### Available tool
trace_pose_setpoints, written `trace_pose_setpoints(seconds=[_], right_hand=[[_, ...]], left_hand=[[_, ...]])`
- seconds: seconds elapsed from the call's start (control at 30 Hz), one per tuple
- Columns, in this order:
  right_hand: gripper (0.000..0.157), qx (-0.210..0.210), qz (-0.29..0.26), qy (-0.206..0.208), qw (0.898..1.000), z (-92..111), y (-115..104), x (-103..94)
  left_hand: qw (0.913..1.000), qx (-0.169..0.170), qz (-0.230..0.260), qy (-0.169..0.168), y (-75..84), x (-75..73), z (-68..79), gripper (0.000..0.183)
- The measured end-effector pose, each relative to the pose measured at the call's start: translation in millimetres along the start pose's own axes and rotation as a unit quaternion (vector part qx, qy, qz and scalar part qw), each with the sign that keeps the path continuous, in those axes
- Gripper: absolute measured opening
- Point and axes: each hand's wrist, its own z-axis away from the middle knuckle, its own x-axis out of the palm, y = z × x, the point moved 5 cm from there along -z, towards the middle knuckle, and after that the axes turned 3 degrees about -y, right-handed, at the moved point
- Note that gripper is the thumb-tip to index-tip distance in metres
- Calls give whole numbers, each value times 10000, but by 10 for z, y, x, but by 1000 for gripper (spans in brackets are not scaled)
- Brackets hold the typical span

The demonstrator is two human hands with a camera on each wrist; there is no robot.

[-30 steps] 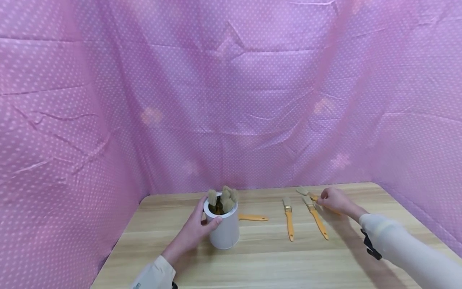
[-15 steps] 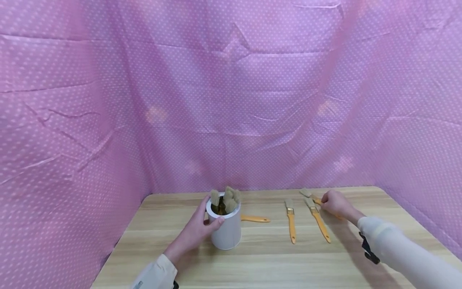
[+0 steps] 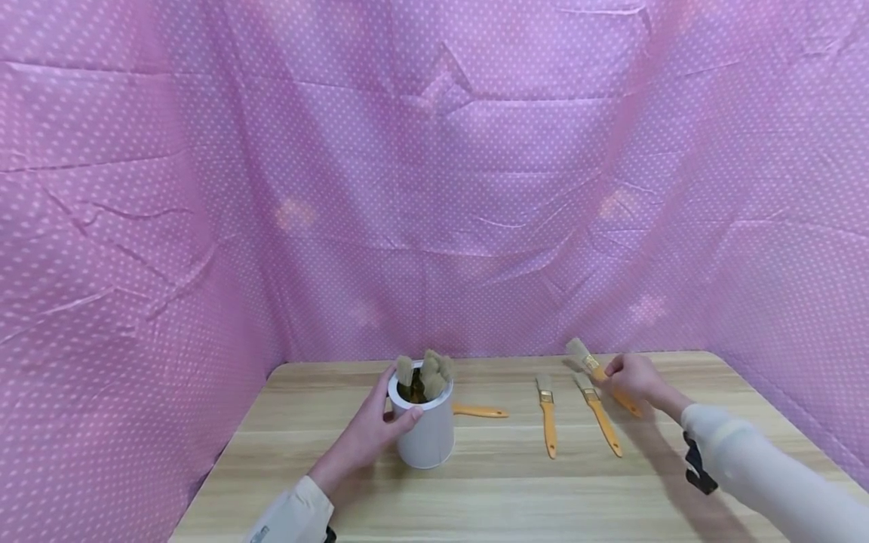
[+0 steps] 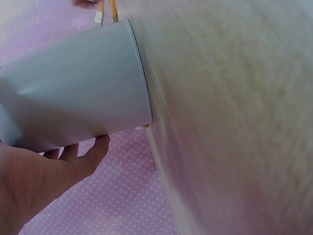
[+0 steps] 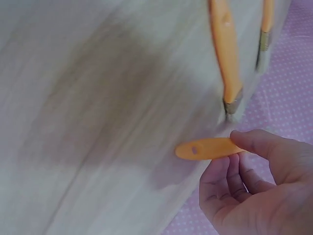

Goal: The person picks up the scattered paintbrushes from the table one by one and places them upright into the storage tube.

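Pink dotted cloth backs the wood-grain worktop; the left hand curls round a white can, the right hand pinches a paintbrush

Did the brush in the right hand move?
Yes: the brush went up. In the head view, its bristles lay below the back edge of the table before; now they poke above it.

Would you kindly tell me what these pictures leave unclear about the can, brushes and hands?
Head view: lower ends of the standing brushes, hidden by the can.
Head view: bristles of the sideways brush, behind the can.
Left wrist view: the can's rim, cut off by the left edge.
Left wrist view: right hand, blurred, cut off by the top edge.
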Motion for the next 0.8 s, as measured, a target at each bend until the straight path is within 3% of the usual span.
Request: trace_pose_setpoints(seconds=[0.23,0.47,0.8], right_hand=[[11,-2,-756,-131,9971,1,-129,-50],[13,11,-986,-114,9951,-20,-367,-130],[17,-165,-1710,-77,9851,14,-1158,-121]], left_hand=[[9999,-96,24,-16,2,-3,9,98],[10000,-51,-56,-51,20,-20,-25,98],[9999,-97,45,-9,-16,-5,-21,100]])
